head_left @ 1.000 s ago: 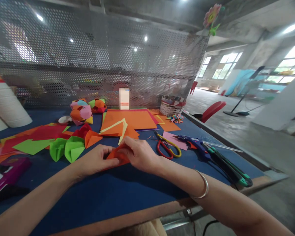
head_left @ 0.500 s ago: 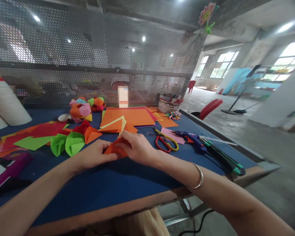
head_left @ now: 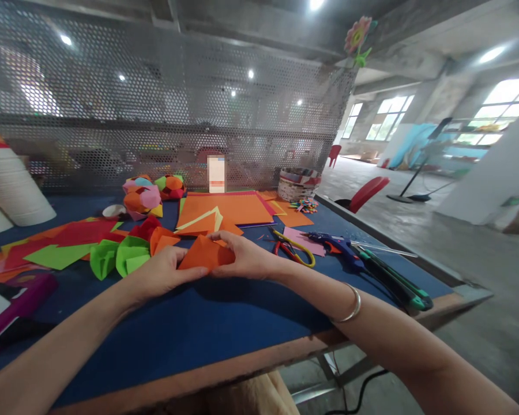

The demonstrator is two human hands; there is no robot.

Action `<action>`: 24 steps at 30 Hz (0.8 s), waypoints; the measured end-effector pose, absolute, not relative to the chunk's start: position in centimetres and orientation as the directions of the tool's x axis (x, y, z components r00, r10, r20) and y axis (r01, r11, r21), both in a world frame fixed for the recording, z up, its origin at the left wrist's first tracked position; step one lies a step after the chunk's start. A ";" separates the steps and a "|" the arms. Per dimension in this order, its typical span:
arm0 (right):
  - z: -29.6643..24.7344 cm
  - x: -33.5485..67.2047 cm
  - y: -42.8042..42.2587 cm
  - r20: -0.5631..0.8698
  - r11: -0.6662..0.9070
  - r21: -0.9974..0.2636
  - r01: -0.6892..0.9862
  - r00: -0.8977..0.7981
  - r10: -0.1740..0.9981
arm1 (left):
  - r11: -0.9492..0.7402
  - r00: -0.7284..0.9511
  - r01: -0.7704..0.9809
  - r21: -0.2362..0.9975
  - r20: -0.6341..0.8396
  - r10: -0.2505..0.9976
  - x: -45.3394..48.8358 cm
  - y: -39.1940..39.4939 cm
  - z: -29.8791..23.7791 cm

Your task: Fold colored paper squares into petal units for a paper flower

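Mid-frame, from where I'm standing: folded orange paper [head_left: 202, 255] | left hand [head_left: 166, 268]: clamped on its left side, thumb along the lower edge | right hand [head_left: 249, 256]: clamped on its right side, thumb low, finger up top | left of centre: green folded papers [head_left: 130, 253] | right of centre: scissors [head_left: 292, 240], then glue gun [head_left: 348, 255]

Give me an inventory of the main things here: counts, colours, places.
Held paper: one, orange, front centre
Folded pieces: several, green, orange and red, left of paper
Scissors: one, red-yellow, right of paper
Glue gun: one, blue, right of scissors
Basket: one, multicoloured, back right
Handled tool: one, mostly purple, far left
Table: one, blue-topped, underneath
Bracelet: one, silver, right forearm
Left hand: one, bare, paper's left
Right hand: one, bare, paper's right
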State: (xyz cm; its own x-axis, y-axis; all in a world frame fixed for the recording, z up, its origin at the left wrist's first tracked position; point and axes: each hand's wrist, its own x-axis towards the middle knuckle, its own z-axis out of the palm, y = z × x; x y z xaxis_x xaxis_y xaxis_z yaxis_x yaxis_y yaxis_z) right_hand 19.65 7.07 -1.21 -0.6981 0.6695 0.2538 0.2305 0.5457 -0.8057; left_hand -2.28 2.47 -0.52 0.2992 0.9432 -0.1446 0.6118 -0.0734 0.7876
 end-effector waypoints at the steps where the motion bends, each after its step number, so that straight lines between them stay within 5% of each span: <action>1: -1.4 19.6 7.2 0.253 0.537 -0.814 0.221 -0.697 0.671 | -0.079 0.305 0.622 0.779 -0.148 0.941 -2.3 2.5 -0.6; 24: -1.8 19.4 6.9 0.222 0.412 -0.906 0.094 -0.723 0.654 | -0.135 0.393 0.637 0.759 -0.169 0.904 -2.2 2.6 -0.5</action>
State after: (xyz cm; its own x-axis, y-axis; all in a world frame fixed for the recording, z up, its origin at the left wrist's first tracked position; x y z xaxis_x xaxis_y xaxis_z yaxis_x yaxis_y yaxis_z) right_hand 19.37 6.87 -1.79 -0.7233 0.6539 0.2221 0.0945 0.4123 -0.9061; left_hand -2.25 2.64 -0.50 0.3932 0.9039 -0.1685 0.6367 -0.1354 0.7591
